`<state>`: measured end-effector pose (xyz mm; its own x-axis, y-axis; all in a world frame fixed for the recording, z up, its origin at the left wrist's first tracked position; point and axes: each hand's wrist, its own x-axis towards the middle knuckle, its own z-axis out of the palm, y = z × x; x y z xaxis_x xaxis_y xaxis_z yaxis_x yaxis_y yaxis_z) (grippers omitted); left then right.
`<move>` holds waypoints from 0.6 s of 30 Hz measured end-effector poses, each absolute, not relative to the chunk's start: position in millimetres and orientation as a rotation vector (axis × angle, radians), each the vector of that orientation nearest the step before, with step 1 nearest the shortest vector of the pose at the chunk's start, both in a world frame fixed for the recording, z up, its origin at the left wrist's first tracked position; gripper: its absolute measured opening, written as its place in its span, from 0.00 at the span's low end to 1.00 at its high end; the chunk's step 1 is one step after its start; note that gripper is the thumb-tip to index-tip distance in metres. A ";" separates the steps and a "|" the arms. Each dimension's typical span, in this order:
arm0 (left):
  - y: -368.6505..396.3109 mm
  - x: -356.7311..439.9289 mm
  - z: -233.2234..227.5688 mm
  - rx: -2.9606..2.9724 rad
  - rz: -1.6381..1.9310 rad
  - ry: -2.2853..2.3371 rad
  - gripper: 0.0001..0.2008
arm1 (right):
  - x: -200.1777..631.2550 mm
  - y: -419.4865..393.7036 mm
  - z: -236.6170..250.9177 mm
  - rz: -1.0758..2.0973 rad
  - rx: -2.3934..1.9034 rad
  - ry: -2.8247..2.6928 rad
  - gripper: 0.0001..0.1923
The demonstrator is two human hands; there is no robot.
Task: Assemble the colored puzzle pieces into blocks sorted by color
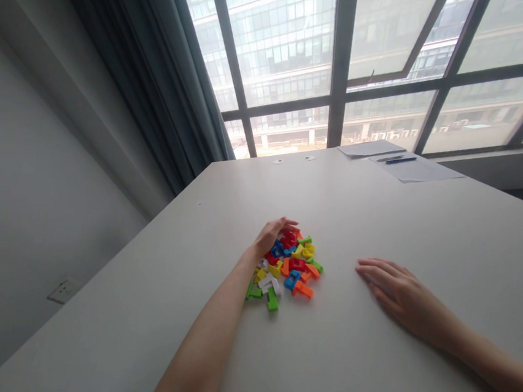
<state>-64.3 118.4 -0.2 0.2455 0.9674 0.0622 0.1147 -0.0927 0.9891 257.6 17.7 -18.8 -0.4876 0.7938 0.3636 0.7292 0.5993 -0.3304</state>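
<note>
A heap of small plastic blocks (pixel 289 266) in red, blue, yellow, green, orange and white lies on the white table (pixel 366 354), left of the middle. My left hand (pixel 270 236) curls around the far left side of the heap, fingers resting over the red and blue pieces; whether it grips any piece is hidden. My right hand (pixel 395 289) lies flat on the table to the right of the heap, palm down, fingers spread and pointing left, holding nothing. A bare gap separates it from the blocks.
Sheets of paper (pixel 412 167) with a pen (pixel 400 160) lie at the table's far edge by the window. Two small round discs (pixel 310 158) sit near that edge. A dark curtain (pixel 152 87) hangs at the left, beside a wall with a socket (pixel 62 291).
</note>
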 end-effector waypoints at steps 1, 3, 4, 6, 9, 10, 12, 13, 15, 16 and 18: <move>116.6 -54.8 0.6 1.468 0.992 1.050 0.35 | 257.7 17.6 -18.4 0.185 -1.206 -2.354 0.18; 113.1 -43.3 3.6 1.466 0.951 0.990 0.35 | 258.1 17.3 -18.0 0.187 -1.203 -2.369 0.18; 111.1 -41.7 5.6 1.466 0.960 0.968 0.34 | 258.5 17.2 -18.1 0.186 -1.201 -2.376 0.18; 105.7 -46.6 10.1 1.473 1.012 0.958 0.34 | 259.3 17.0 -18.7 0.178 -1.193 -2.386 0.19; 89.7 -69.7 14.9 1.518 1.044 1.044 0.32 | 260.2 17.2 -20.0 0.157 -1.188 -2.389 0.18; 81.6 -79.4 15.2 1.552 1.028 1.082 0.31 | 260.3 17.3 -20.4 0.148 -1.186 -2.389 0.18; 61.6 -98.1 13.8 1.676 0.959 1.161 0.30 | 260.4 17.5 -21.2 0.131 -1.181 -2.391 0.18; 50.4 -105.9 12.3 1.752 0.909 1.205 0.30 | 260.3 17.5 -21.7 0.122 -1.177 -2.393 0.18; 27.8 -116.6 8.8 1.945 0.803 1.233 0.32 | 260.1 17.5 -22.9 0.103 -1.167 -2.396 0.18; 17.6 -119.1 7.2 2.058 0.757 1.223 0.35 | 259.9 17.5 -23.6 0.093 -1.163 -2.398 0.18; 1.8 -119.0 5.2 2.282 0.615 1.194 0.42 | 259.4 17.5 -25.1 0.074 -1.160 -2.402 0.18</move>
